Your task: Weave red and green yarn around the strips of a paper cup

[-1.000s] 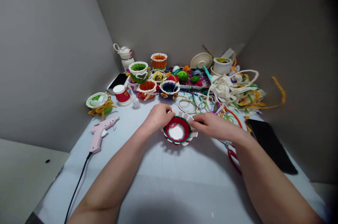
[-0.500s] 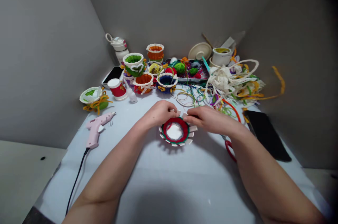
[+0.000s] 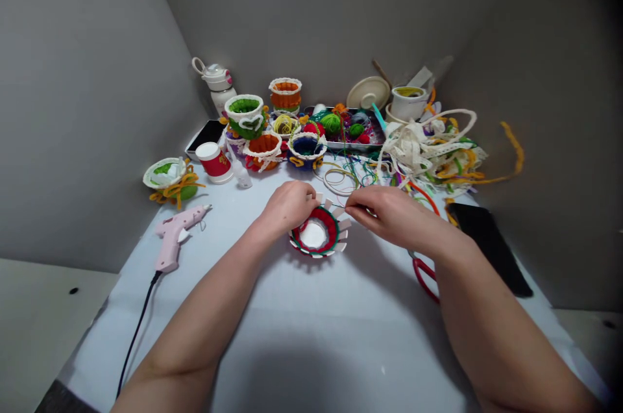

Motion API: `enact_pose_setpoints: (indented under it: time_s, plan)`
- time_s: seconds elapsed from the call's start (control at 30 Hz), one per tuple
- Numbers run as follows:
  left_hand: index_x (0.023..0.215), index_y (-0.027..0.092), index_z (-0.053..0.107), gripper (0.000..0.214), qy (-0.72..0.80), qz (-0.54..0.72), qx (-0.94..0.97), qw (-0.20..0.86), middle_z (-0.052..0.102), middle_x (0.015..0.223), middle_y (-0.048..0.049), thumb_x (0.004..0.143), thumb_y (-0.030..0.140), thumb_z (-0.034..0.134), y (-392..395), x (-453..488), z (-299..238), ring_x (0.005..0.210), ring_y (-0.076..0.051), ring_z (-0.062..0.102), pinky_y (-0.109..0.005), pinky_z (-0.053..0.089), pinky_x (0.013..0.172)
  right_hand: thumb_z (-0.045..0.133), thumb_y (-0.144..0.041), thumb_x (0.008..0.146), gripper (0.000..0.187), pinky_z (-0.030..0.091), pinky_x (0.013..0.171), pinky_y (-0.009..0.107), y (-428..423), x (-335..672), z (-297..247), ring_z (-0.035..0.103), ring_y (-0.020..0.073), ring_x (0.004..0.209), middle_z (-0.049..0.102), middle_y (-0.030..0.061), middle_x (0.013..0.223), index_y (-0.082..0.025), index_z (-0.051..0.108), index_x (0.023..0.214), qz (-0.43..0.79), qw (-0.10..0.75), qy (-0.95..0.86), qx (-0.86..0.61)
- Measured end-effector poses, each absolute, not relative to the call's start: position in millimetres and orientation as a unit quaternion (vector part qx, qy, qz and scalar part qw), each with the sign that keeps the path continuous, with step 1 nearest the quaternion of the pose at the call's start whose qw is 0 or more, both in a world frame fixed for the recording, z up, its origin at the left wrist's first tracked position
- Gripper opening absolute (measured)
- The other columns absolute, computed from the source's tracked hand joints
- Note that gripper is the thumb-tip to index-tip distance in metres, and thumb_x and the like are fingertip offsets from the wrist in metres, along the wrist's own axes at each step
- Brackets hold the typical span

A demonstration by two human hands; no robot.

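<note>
A paper cup (image 3: 333, 225) with its wall cut into upright white strips stands in front of me, red and green yarn woven around its inside. My left hand (image 3: 291, 206) is closed on its far left rim, fingertips partly hidden. Just off the cup's far right side, my right hand (image 3: 382, 206) pinches a thin dark strand of yarn (image 3: 337, 206), which runs taut from the strips to my fingertips. Red-handled scissors (image 3: 424, 278) lie partly under my right forearm.
At left lie a pink glue gun (image 3: 172, 241) with its cord and a red-and-white cup (image 3: 214, 163). Several yarn-woven cups (image 3: 263, 150) stand behind, near a tray of yarn balls (image 3: 357, 147). On the right are tangled ribbons (image 3: 413, 147) and a black phone (image 3: 489, 247).
My right hand has moved away from the cup's rim, drawing the dark strand taut. The cup and my left hand have shifted slightly to the left.
</note>
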State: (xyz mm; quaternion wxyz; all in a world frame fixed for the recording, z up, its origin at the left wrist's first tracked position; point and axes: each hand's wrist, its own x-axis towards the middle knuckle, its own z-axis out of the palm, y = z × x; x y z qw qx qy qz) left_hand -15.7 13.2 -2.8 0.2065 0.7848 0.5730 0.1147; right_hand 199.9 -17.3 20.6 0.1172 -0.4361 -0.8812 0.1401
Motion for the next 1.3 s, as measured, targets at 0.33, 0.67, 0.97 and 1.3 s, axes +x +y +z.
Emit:
enact_pose_setpoints:
  time_s: [0.33,0.67,0.97,1.3]
  plan:
    - [0.076,0.016,0.072,0.018,0.599,0.157,0.726,0.301,0.065,0.066,-0.0018,0.078,0.029,0.059,18.2,-21.0,-1.7,0.060,-0.013,0.052,-0.026,0.035,0.060,0.047,-0.020,0.088,0.022,0.024,0.057,0.028,-10.8,206.9,11.7,0.044,0.0124,0.056,0.058,0.0014,0.063,-0.019,0.059,0.069,0.182,0.011,-0.870,-0.458]
    - [0.077,0.017,0.072,0.019,0.626,0.204,0.712,0.245,0.071,0.077,-0.0052,0.080,0.029,0.057,17.1,-15.6,-1.4,0.068,-0.016,0.055,-0.028,0.036,0.063,0.031,-0.053,0.098,0.051,0.030,0.058,0.029,-17.1,198.2,24.2,0.049,0.0155,0.060,0.062,0.0036,0.068,-0.019,0.062,0.074,0.268,0.032,-0.822,-0.501]
    - [0.098,0.017,0.071,0.028,0.528,0.174,0.757,0.343,0.073,0.098,-0.0057,0.075,0.032,0.065,14.5,-23.4,3.3,0.085,-0.017,0.062,-0.026,0.045,0.072,0.041,-0.025,0.088,0.027,0.021,0.054,0.030,-12.9,195.2,11.5,0.039,0.0123,0.055,0.052,0.0007,0.058,-0.020,0.047,0.063,0.193,0.010,-0.850,-0.489]
    - [0.070,0.014,0.070,0.024,0.499,0.145,0.763,0.385,0.061,0.064,0.0012,0.080,0.033,0.059,8.8,-15.0,-1.4,0.060,-0.011,0.047,-0.025,0.033,0.057,0.041,-0.050,0.097,0.042,0.028,0.057,0.027,-15.5,198.6,20.0,0.046,0.0131,0.060,0.058,0.0013,0.066,-0.019,0.056,0.073,0.263,0.048,-0.847,-0.460]
